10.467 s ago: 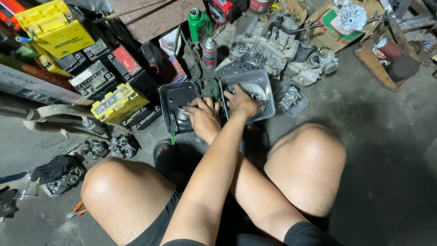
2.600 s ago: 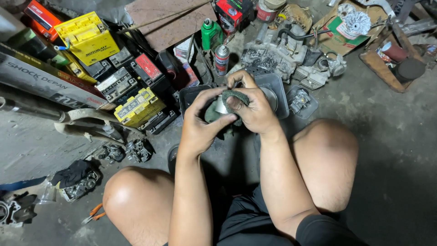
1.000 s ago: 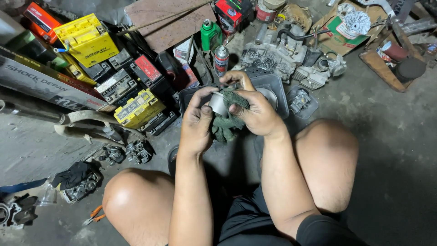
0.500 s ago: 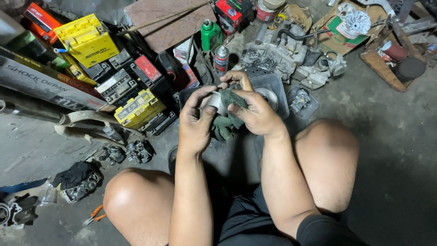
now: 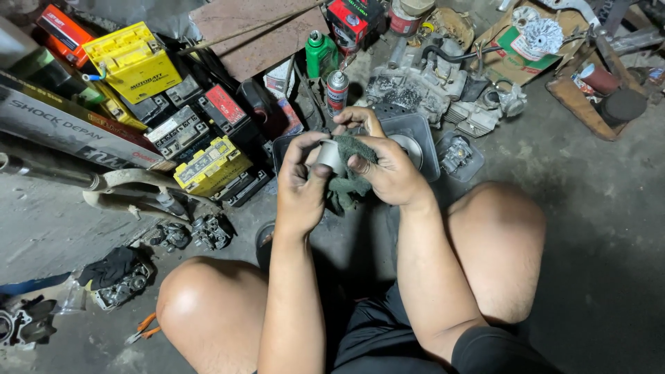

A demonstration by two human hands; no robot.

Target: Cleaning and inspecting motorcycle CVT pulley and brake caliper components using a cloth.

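I sit on a concrete floor with both knees spread. My left hand (image 5: pixel 303 181) grips a small grey metal cylinder (image 5: pixel 330 156), a piston-like part. My right hand (image 5: pixel 385 166) presses a dark green scouring cloth (image 5: pixel 350 174) against that part; the cloth hangs down between my palms. Both hands are held above two dark plastic trays (image 5: pixel 422 131) on the floor. The nearer tray holds a round metal part, mostly hidden behind my hands.
Several motorcycle batteries, yellow (image 5: pixel 131 61) and black-red (image 5: pixel 223 111), lie at the left. A spray can (image 5: pixel 337 90) and green bottle (image 5: pixel 320 54) stand beyond the trays. Engine parts (image 5: pixel 429 90), a carburettor (image 5: pixel 456 154), orange-handled pliers (image 5: pixel 142 327) and a long box (image 5: pixel 66 128) surround me.
Ten seconds ago both hands were down in the trays. Since then they have lifted the metal part and cloth, and over the last second the cloth has shifted slightly around the part.
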